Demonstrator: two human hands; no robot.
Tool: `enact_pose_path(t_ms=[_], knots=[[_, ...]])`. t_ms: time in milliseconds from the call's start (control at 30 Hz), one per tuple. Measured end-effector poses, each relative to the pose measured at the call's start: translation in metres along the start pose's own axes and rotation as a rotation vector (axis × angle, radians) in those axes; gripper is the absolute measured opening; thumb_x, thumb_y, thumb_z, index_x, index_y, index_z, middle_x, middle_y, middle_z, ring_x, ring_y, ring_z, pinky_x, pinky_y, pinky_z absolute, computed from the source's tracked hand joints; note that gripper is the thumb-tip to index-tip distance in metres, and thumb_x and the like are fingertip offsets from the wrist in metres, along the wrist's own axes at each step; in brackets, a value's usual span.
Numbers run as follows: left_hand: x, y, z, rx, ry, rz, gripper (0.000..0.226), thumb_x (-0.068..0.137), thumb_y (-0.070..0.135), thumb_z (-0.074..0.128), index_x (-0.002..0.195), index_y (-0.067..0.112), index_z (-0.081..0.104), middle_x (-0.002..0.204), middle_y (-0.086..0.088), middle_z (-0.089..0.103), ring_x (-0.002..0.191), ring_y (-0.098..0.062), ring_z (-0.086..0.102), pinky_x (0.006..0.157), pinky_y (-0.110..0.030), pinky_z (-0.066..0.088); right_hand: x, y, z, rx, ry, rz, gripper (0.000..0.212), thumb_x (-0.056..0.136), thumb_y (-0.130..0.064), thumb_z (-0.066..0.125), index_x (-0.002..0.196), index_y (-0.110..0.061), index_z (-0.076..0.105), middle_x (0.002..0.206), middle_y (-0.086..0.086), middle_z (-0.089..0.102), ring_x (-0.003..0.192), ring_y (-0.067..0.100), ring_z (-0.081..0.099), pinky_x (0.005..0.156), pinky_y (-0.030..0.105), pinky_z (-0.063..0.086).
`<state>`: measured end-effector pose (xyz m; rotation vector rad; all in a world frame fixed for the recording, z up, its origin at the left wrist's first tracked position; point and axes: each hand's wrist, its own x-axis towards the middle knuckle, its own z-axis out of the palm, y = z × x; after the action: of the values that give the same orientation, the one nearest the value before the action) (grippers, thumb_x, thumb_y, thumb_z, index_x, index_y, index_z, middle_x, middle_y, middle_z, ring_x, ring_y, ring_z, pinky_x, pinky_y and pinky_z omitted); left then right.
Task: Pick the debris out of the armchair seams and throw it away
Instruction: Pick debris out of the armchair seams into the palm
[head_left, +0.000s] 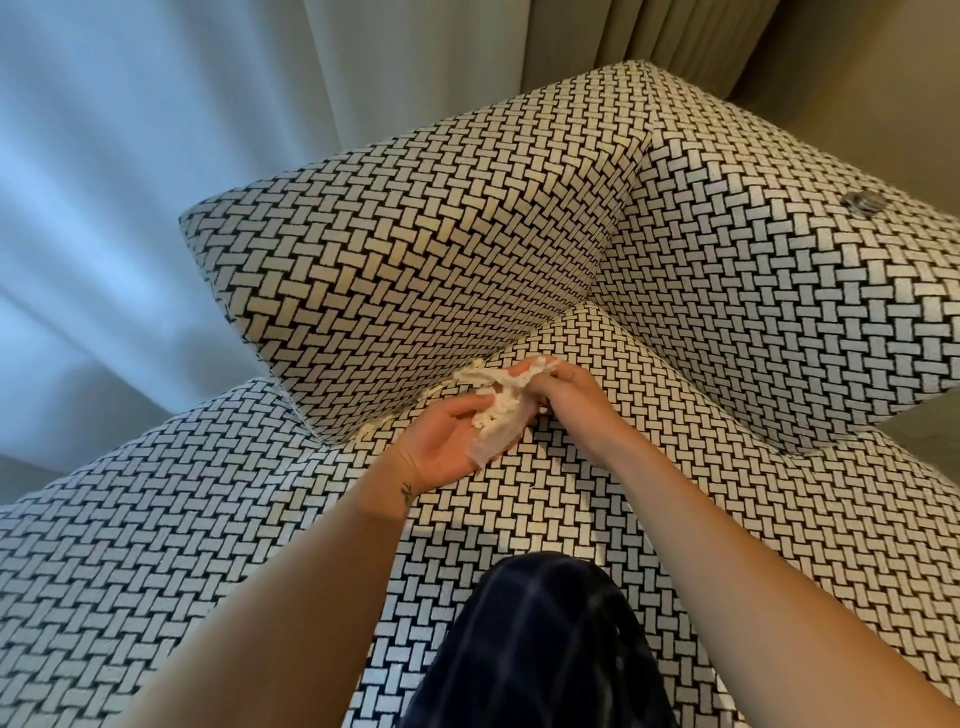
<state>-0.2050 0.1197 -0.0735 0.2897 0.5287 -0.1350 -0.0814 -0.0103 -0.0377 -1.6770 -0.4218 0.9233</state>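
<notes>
Kept our hands together above armchair (467, 249) seat, close to corner where seams met. Our left hand (441, 447) lay palm up, fingers curled under crumpled white debris wad (501, 421). Our right hand (569, 389) pinched same wad from above. We noted more pale scraps (370, 430) in seam just left of left hand. Round metal disc (860, 201) sat on upholstery well right of hands. Curtain (104, 156) hung beyond, to left.

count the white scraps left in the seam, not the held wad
2: one scrap at the lower left end of the seam, a second scrap higher up beside the wad. More may hide deeper or behind the left hand or right hand.
</notes>
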Motion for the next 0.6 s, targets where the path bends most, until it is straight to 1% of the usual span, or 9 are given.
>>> enact_pose_path(t_ms=[67, 100, 200, 267, 367, 467, 500, 533, 600], knots=[[-0.003, -0.003, 0.001, -0.046, 0.011, 0.019, 0.054, 0.095, 0.001, 0.053, 0.148, 0.0, 0.044, 0.135, -0.026, 0.062, 0.113, -0.036, 0.069, 0.104, -0.043, 0.053, -0.001, 0.001, 0.005, -0.001, 0.032, -0.017, 0.023, 0.096, -0.009, 0.058, 0.105, -0.022, 0.075, 0.114, -0.004, 0.074, 0.112, 0.013, 0.066, 0.095, 0.03, 0.054], [-0.005, -0.004, 0.003, -0.063, 0.017, 0.025, 0.052, 0.095, 0.0, 0.052, 0.147, 0.0, 0.046, 0.134, -0.026, 0.063, 0.114, -0.035, 0.068, 0.105, -0.042, 0.052, -0.001, 0.001, 0.008, -0.006, 0.039, -0.027, 0.022, 0.096, -0.01, 0.058, 0.104, -0.022, 0.075, 0.112, -0.004, 0.074, 0.109, 0.011, 0.067, 0.096, 0.031, 0.055], [-0.014, -0.011, 0.01, -0.09, 0.029, 0.026, 0.039, 0.096, 0.002, 0.048, 0.135, -0.003, 0.055, 0.121, -0.024, 0.068, 0.108, -0.031, 0.067, 0.107, -0.037, 0.048, -0.006, -0.003, 0.017, -0.008, 0.063, -0.053, 0.021, 0.099, -0.011, 0.058, 0.106, -0.022, 0.074, 0.109, -0.005, 0.073, 0.101, 0.009, 0.068, 0.087, 0.026, 0.058], [-0.019, -0.015, 0.011, -0.114, 0.038, 0.035, 0.039, 0.097, 0.005, 0.048, 0.135, -0.002, 0.056, 0.118, -0.021, 0.068, 0.106, -0.028, 0.065, 0.107, -0.034, 0.046, -0.012, -0.008, 0.023, -0.06, 0.067, -0.078, 0.023, 0.099, -0.011, 0.057, 0.108, -0.023, 0.073, 0.109, -0.007, 0.072, 0.1, 0.007, 0.068, 0.081, 0.023, 0.058], [-0.024, -0.018, 0.015, -0.084, 0.066, 0.057, 0.047, 0.098, 0.012, 0.051, 0.143, 0.0, 0.051, 0.116, -0.018, 0.065, 0.099, -0.025, 0.063, 0.097, -0.032, 0.049, -0.02, -0.009, 0.027, -0.186, 0.027, -0.11, 0.026, 0.101, -0.011, 0.055, 0.108, -0.028, 0.073, 0.12, -0.012, 0.067, 0.105, 0.004, 0.064, 0.079, 0.02, 0.058], [-0.029, -0.022, 0.022, -0.061, 0.072, 0.073, 0.042, 0.099, 0.013, 0.049, 0.139, 0.0, 0.055, 0.11, -0.019, 0.067, 0.094, -0.025, 0.065, 0.09, -0.033, 0.053, -0.029, -0.007, 0.028, -0.352, 0.015, -0.148, 0.029, 0.101, -0.013, 0.055, 0.119, -0.029, 0.072, 0.129, -0.011, 0.064, 0.111, 0.005, 0.062, 0.088, 0.026, 0.059], [-0.031, -0.024, 0.025, -0.053, 0.065, 0.077, 0.039, 0.1, 0.013, 0.048, 0.135, -0.001, 0.057, 0.108, -0.019, 0.069, 0.091, -0.025, 0.066, 0.086, -0.034, 0.056, -0.035, -0.008, 0.026, -0.397, 0.019, -0.163, 0.03, 0.101, -0.015, 0.054, 0.122, -0.027, 0.071, 0.127, -0.011, 0.065, 0.11, 0.004, 0.062, 0.088, 0.025, 0.058], [-0.033, -0.025, 0.028, -0.03, 0.056, 0.077, 0.037, 0.1, 0.014, 0.047, 0.132, -0.002, 0.058, 0.105, -0.019, 0.069, 0.088, -0.025, 0.067, 0.081, -0.034, 0.058, -0.041, -0.009, 0.026, -0.436, 0.018, -0.178, 0.028, 0.102, -0.018, 0.053, 0.124, -0.025, 0.069, 0.122, -0.012, 0.065, 0.105, 0.003, 0.063, 0.084, 0.022, 0.057], [-0.035, -0.028, 0.04, 0.024, 0.036, 0.088, 0.035, 0.1, 0.02, 0.048, 0.126, -0.002, 0.059, 0.1, -0.017, 0.067, 0.083, -0.023, 0.065, 0.079, -0.031, 0.055, -0.054, -0.012, 0.025, -0.507, 0.021, -0.198, 0.026, 0.106, -0.03, 0.047, 0.114, -0.019, 0.069, 0.11, -0.01, 0.067, 0.095, 0.007, 0.066, 0.077, 0.02, 0.057]])
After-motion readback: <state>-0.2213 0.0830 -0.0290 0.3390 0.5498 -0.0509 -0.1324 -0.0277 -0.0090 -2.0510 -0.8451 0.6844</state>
